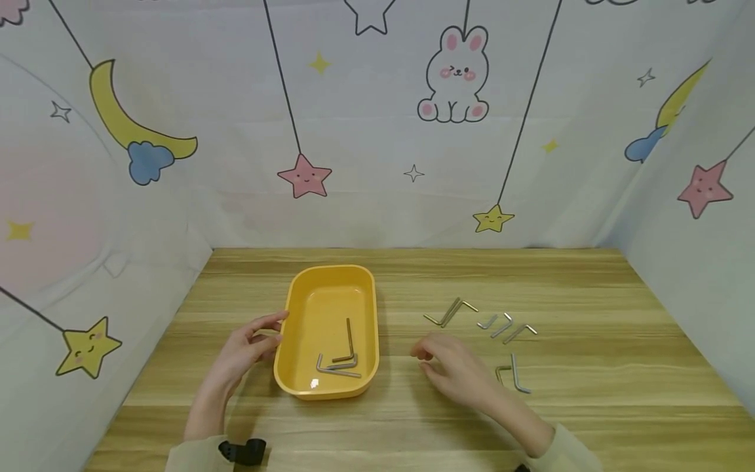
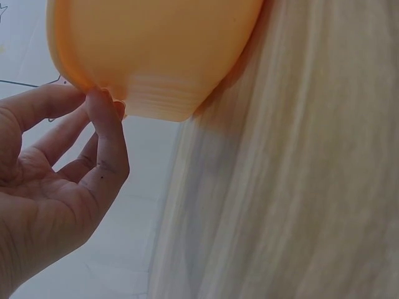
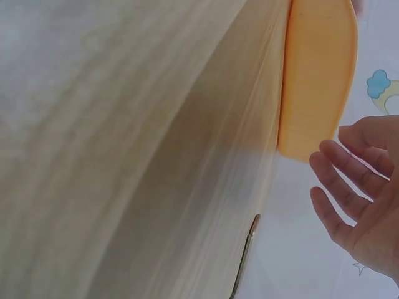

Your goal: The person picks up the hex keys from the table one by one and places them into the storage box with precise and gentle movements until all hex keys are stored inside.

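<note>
A yellow plastic tray sits on the table, with a gold-coloured hex key and two silver hex keys lying near its front end. My left hand holds the tray's left rim with its fingertips, which meet at the tray's edge in the left wrist view. To the tray's right, my right hand hovers over the table with fingers loosely bent and nothing in them. Beyond it lie gold hex keys and short silver hex keys. Another gold key and a longer silver key lie beside the right forearm.
The wood-grain table is bordered by a white cloth backdrop printed with stars, moons and a rabbit. A black strap is on the left wrist.
</note>
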Demonstrator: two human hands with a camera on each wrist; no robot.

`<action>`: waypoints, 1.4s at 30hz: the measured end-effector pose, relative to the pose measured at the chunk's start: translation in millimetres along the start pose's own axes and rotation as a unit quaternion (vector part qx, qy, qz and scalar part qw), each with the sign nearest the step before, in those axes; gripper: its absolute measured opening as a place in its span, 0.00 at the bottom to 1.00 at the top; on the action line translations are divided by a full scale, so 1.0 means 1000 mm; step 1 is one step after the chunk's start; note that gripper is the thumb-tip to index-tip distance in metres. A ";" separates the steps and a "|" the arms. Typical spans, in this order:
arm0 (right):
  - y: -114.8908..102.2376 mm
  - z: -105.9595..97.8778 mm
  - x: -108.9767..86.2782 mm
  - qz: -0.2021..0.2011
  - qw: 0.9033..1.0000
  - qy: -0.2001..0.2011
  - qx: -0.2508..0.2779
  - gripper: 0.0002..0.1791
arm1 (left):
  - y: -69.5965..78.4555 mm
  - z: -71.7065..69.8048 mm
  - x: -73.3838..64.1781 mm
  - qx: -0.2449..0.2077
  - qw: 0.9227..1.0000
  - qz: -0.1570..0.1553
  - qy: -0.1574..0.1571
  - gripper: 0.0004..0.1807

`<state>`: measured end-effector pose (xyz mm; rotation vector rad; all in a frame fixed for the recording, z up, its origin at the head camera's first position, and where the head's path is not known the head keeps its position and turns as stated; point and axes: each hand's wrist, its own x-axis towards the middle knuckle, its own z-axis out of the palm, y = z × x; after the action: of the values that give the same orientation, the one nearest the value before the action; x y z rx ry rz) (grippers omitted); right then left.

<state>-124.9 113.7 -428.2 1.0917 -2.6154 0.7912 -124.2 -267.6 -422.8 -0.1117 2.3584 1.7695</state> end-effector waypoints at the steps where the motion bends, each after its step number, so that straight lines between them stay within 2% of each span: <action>1: 0.001 0.000 -0.001 0.000 1.000 -0.001 0.000 0.13 | 0.000 0.000 0.000 0.000 1.000 0.001 -0.001 0.28; 8: 0.008 -0.003 -0.011 0.005 1.000 -0.014 -0.012 0.13 | 0.001 0.000 0.000 0.003 1.000 0.000 -0.003 0.28; 19: 0.020 -0.006 -0.031 -0.017 0.998 0.010 -0.063 0.15 | -0.001 0.000 -0.001 0.007 1.000 -0.007 0.004 0.27; 42: 0.037 -0.022 -0.057 -0.011 0.998 0.001 -0.061 0.19 | 0.000 -0.001 0.000 0.005 1.000 0.001 -0.004 0.27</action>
<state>-110.9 181.4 -445.7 1.0845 -2.6067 0.6177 -124.5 -268.3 -422.3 -0.1018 2.3619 1.7561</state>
